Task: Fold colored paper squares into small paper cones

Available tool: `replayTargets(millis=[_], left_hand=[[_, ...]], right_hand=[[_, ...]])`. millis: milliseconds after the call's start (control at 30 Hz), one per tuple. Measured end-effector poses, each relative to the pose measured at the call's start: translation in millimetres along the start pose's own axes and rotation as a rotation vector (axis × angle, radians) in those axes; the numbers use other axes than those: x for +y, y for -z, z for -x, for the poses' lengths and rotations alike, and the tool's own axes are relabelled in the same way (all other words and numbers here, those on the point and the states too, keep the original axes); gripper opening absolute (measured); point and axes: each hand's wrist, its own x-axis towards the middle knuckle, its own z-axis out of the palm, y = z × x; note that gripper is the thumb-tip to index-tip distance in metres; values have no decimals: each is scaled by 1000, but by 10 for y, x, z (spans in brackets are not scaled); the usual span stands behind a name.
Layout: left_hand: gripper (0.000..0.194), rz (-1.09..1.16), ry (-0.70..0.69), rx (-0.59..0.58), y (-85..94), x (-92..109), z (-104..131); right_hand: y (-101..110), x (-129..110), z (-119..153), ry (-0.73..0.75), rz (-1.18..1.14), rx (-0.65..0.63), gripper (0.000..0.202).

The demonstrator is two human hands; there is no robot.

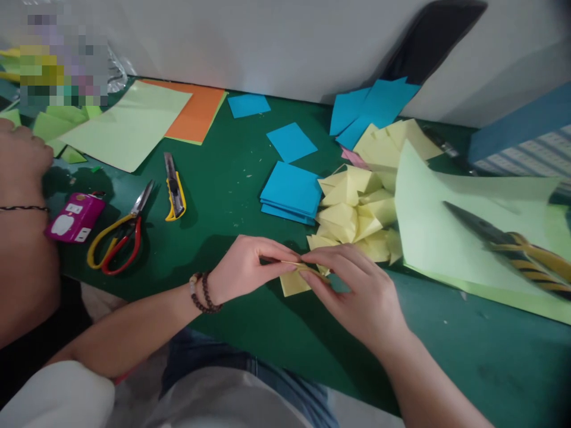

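Between both hands is a small folded piece of pale yellow paper (295, 284), held just above the green table (223, 238). My left hand (250, 267), with beaded bracelets at the wrist, pinches its near left edge between thumb and fingers. From the other side my right hand (352, 285) pinches the same paper, fingertips almost touching the left ones. Part of the paper is hidden behind the fingers. Just beyond my right hand lies a pile of folded yellow paper pieces (357, 208). A stack of blue paper squares (291, 190) sits to the left of that pile.
Scissors (127, 232), a yellow utility knife (175, 190) and a magenta box (77, 218) lie at left, near another person's arm (24, 238). Green sheets (129, 125) and orange paper (196, 110) lie behind. At right, striped-handled scissors (513, 244) rest on a large light-green sheet (437, 220).
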Motion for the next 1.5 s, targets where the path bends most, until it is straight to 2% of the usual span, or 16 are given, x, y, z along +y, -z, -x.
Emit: replayTargets(millis=[167,333,533,600,733,900,1033,1100,1300,1500], left_hand=[[10,-6,27,13,-31,8,-3],[6,-53,-90,61,-62,-4,13],[8,-198,-226,148,-39,-7,20],[7,-207,-235,150,-46,-7,22],[8,-165,-252,118,-87,-9,33],[23,-136,-170,110,-113,-5,37],[20,-89,-44,121,-92,12,20],[20,-57,-14,156,-81,17,13],[25,15,-9,205,-103,-10,-3],[13,173,-52,209,-96,-36,-28]], right_hand=[[-28,-17,-2,25,51,16,7],[-68,-23,-2,47,95,8,7],[-21,-24,23,-67,43,-17,7],[-12,-32,25,-94,53,-21,3],[-33,-67,22,-122,84,32,7],[-77,-123,19,-123,78,77,8],[-93,-128,27,-123,50,45,1],[-96,-120,33,-141,66,43,5],[-92,-128,47,-176,102,74,13],[-115,-167,55,-156,35,68,5]])
